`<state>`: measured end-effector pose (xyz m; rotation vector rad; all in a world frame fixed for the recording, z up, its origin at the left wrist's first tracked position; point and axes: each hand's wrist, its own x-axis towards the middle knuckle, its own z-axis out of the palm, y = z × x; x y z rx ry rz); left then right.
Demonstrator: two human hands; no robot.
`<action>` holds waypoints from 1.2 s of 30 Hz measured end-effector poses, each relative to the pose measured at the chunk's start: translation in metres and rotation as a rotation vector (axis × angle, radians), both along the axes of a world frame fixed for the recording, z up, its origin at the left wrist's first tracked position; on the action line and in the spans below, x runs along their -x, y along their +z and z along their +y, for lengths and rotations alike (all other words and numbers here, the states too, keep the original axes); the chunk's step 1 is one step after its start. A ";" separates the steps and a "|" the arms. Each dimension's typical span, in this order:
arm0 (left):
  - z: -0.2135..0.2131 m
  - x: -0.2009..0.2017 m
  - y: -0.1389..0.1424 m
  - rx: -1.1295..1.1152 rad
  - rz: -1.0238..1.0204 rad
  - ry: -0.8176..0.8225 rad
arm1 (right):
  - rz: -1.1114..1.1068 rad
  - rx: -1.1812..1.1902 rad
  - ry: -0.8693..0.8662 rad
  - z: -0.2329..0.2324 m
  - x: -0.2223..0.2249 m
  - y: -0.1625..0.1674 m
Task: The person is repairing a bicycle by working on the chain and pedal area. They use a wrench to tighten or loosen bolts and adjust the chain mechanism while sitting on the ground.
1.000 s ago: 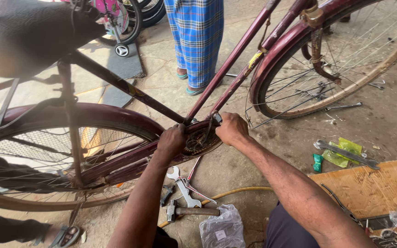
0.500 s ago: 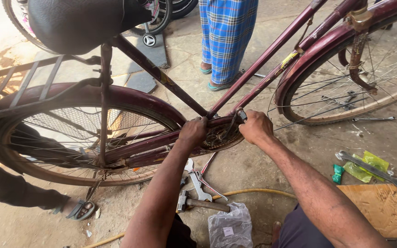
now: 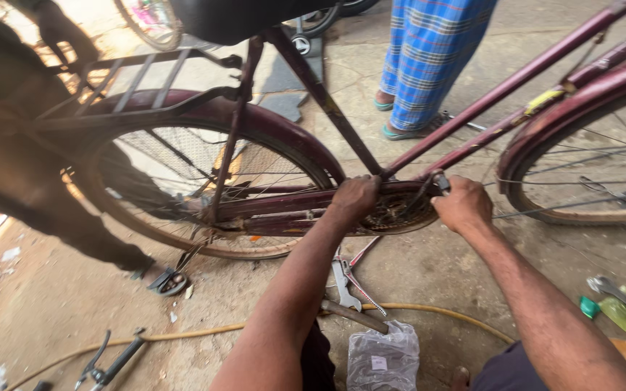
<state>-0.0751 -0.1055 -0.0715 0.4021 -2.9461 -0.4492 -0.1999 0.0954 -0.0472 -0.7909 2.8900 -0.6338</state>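
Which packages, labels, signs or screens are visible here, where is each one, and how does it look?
Plastic bag: on the ground at the bottom centre, between the person's arms; crumpled, clear grey, with a small white label on its front.
Green bottle: on the ground at the right edge, lying on its side; yellow-green body, darker green cap.
Yellow sticker: on the bicycle's dark red down tube, upper right; small, worn.
No signs or screens.

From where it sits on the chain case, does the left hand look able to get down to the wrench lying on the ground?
Probably yes. The left hand grips the chain case, and the wrench lies on open ground just below it, with nothing over it.
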 end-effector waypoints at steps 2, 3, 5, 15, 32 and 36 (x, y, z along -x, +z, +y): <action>-0.002 0.000 -0.002 -0.012 -0.051 0.017 | 0.027 -0.021 0.017 -0.001 0.000 -0.002; -0.003 0.000 -0.003 -0.018 -0.076 0.024 | 0.040 -0.030 0.023 -0.002 0.000 -0.003; -0.006 -0.002 -0.004 0.030 -0.002 -0.013 | 0.022 -0.040 0.012 -0.003 -0.001 -0.002; -0.009 -0.006 -0.009 0.043 0.015 -0.019 | 0.000 -0.070 0.024 -0.003 -0.007 0.000; -0.005 -0.004 -0.027 -0.008 -0.056 0.081 | 0.136 -0.200 0.082 -0.005 0.017 -0.037; -0.011 0.003 -0.032 0.004 0.074 -0.013 | 0.137 -0.101 0.073 0.000 0.013 -0.024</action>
